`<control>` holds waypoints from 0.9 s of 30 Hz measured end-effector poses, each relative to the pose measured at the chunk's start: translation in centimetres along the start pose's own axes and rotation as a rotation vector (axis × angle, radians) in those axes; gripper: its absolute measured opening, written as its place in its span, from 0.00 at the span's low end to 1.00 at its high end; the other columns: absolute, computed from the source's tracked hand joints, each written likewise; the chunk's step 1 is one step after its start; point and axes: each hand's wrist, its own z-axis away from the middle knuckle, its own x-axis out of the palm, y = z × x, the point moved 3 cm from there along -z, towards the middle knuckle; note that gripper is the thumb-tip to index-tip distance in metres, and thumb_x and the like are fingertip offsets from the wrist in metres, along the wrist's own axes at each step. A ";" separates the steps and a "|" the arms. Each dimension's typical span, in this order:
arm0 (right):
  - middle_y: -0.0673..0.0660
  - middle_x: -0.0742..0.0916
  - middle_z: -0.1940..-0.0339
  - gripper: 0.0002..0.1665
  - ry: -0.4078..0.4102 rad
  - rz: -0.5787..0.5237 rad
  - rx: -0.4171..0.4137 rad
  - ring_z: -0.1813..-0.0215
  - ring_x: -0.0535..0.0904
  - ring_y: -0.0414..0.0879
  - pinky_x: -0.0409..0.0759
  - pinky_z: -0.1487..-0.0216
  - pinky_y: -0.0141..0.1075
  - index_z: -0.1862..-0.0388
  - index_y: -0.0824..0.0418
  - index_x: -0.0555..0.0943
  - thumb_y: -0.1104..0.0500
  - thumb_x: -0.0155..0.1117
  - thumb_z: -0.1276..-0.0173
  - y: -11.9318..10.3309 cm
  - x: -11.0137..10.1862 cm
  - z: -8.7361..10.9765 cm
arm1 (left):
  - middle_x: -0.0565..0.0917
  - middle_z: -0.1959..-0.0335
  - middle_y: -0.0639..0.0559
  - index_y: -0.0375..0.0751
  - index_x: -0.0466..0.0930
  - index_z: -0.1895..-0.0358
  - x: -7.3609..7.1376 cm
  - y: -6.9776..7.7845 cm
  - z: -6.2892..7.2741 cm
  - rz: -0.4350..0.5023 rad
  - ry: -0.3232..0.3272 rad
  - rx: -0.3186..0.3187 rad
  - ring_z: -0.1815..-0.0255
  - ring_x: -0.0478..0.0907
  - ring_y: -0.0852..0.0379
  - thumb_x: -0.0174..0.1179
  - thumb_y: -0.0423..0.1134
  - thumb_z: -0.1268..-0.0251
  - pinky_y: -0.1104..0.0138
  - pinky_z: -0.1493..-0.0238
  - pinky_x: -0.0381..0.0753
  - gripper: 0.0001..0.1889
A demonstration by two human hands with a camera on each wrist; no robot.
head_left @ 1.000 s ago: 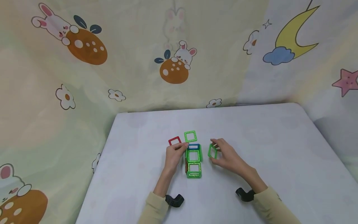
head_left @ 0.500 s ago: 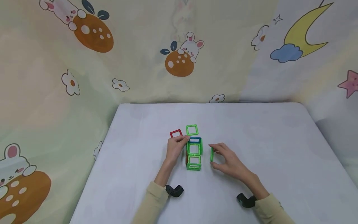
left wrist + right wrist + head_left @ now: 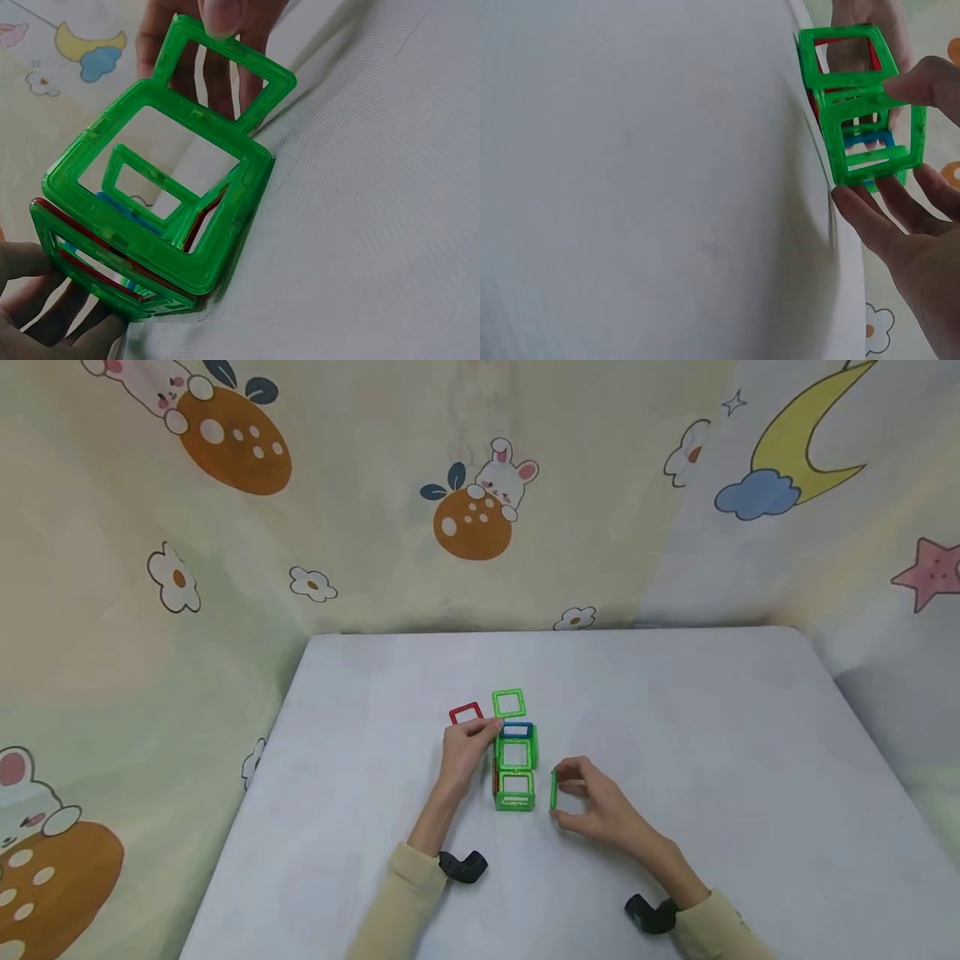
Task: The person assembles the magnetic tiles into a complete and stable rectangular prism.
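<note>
Head: the left hand [image 3: 467,750] grips the tile structure [image 3: 514,770], well short of the counter's [image 3: 675,710] far edge; the right hand [image 3: 603,802] pinches a green tile [image 3: 553,792] just beside it. Left wrist: left-hand fingers [image 3: 56,307] touch the structure. Right wrist: thumb [image 3: 928,84] and fingers span the tile's opposite edges.

Green plastic square-frame build [image 3: 515,769]: translucent, smooth, glossy
Green square plastic frame [image 3: 832,146] at the build's four o'clock: translucent, smooth, glossy
Red square plastic frame [image 3: 465,707] between ten and eleven o'clock: smooth
White table covering [image 3: 675,735]: matt cloth, finely woven, creased
Cream printed backdrop [image 3: 375,510]: matt cloth, softly rippled
Beige sleeves [image 3: 400,902]: matt cloth
</note>
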 end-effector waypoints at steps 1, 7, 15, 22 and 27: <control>0.61 0.82 0.44 0.37 -0.001 -0.017 -0.001 0.40 0.83 0.58 0.83 0.42 0.40 0.39 0.65 0.71 0.68 0.79 0.46 -0.2 0.2 0.1 | 0.90 0.54 0.48 0.43 0.91 0.51 -0.1 0.0 0.1 -0.005 0.003 -0.001 0.52 0.83 0.55 0.67 0.49 0.30 0.67 0.47 0.80 0.15; 0.62 0.82 0.43 0.38 -0.027 -0.075 -0.016 0.38 0.82 0.59 0.83 0.41 0.36 0.39 0.66 0.70 0.69 0.79 0.47 -0.4 1.4 0.4 | 0.91 0.54 0.48 0.43 0.91 0.52 -0.2 -0.3 0.6 -0.005 0.004 -0.011 0.51 0.83 0.56 0.67 0.48 0.30 0.63 0.44 0.82 0.15; 0.63 0.81 0.43 0.39 -0.019 -0.078 -0.077 0.37 0.81 0.59 0.83 0.42 0.37 0.38 0.69 0.69 0.70 0.78 0.46 -0.7 1.9 -0.2 | 0.90 0.53 0.48 0.43 0.91 0.51 -0.1 -0.2 0.5 0.022 0.012 -0.009 0.49 0.82 0.56 0.67 0.50 0.30 0.64 0.44 0.80 0.16; 0.63 0.80 0.41 0.40 -0.037 -0.065 -0.104 0.36 0.80 0.59 0.83 0.42 0.38 0.37 0.68 0.68 0.71 0.79 0.46 -0.5 1.9 -1.4 | 0.91 0.54 0.49 0.43 0.91 0.51 -0.4 0.0 -0.7 0.010 0.018 0.011 0.50 0.83 0.56 0.67 0.50 0.30 0.65 0.44 0.80 0.16; 0.64 0.80 0.41 0.39 -0.053 -0.098 -0.086 0.35 0.79 0.61 0.83 0.42 0.41 0.37 0.68 0.68 0.72 0.78 0.45 -0.2 1.6 -1.6 | 0.91 0.54 0.50 0.44 0.91 0.49 -0.1 0.0 -1.2 0.001 -0.006 0.009 0.50 0.81 0.56 0.67 0.51 0.30 0.66 0.46 0.80 0.17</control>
